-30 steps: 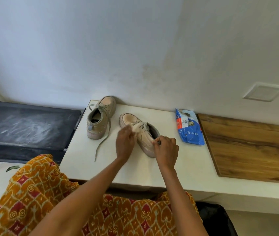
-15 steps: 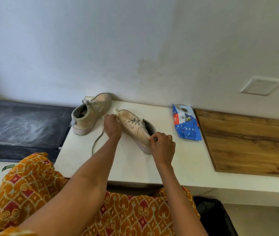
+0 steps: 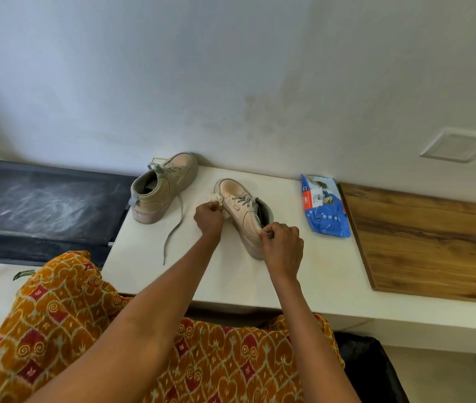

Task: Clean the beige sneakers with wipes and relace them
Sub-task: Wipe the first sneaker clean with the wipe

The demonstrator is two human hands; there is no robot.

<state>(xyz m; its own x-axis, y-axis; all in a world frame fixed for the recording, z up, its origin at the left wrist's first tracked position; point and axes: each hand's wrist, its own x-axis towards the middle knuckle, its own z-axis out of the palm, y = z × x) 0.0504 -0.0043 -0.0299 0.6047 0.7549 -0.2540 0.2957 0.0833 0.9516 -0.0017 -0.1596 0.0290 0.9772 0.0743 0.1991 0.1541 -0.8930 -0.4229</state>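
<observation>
Beige sneaker (image 3: pixel 242 210) gripped by both hands (left (image 3: pixel 209 218) holds wipe (image 3: pixel 215 197)).

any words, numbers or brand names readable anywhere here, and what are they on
"2297": white digits, read sideways, on the red patch of the blue wipes pack; blurred, so uncertain.
White label and other print on that pack: too small to read.
Sneaker being wiped, other sneaker, wall plate: no visible text.
</observation>
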